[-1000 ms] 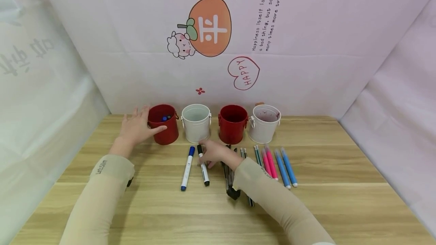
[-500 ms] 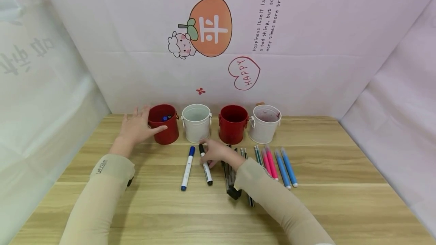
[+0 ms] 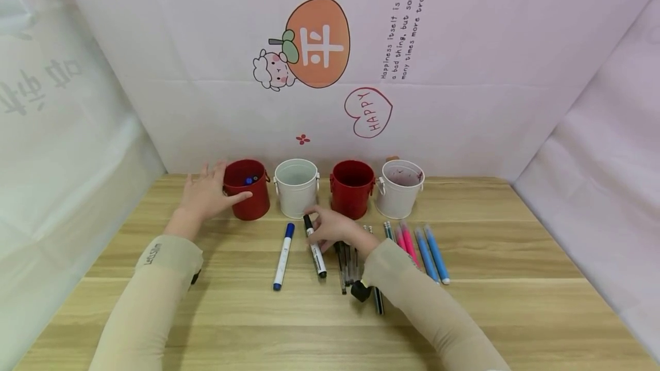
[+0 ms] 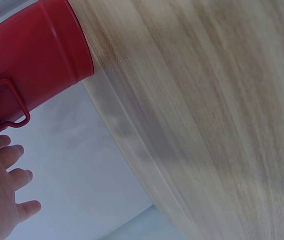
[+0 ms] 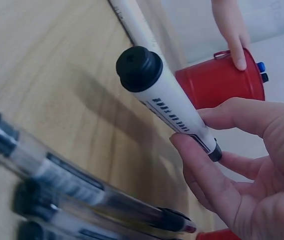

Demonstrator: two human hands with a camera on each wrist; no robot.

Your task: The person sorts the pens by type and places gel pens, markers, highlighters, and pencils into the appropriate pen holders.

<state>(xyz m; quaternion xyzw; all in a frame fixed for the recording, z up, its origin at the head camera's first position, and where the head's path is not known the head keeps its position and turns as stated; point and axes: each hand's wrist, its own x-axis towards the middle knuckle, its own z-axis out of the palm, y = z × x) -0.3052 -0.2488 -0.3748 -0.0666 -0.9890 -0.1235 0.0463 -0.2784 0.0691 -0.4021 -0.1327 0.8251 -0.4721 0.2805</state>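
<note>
My right hand (image 3: 337,229) pinches a white marker with a black cap (image 3: 317,255) between thumb and fingers. In the right wrist view this whiteboard marker (image 5: 174,107) is tilted, and its shadow falls on the table apart from it. My left hand (image 3: 205,192) rests against the leftmost red bucket (image 3: 254,206), thumb across its front and the other fingers spread at its side. Blue and black marker ends (image 3: 250,180) show inside that bucket. A blue-capped white marker (image 3: 283,257) lies on the table to the left of the held one.
A white bucket (image 3: 297,199), another red bucket (image 3: 353,199) and a second white bucket (image 3: 399,199) stand along the back wall. Clear-barrelled black pens (image 3: 348,268), pencils (image 3: 378,300), pink pens (image 3: 408,242) and blue pens (image 3: 433,253) lie in front, partly behind my right arm.
My right hand has shifted slightly to the right and lifted the black marker, which has moved with it. My left hand stays at the red bucket.
</note>
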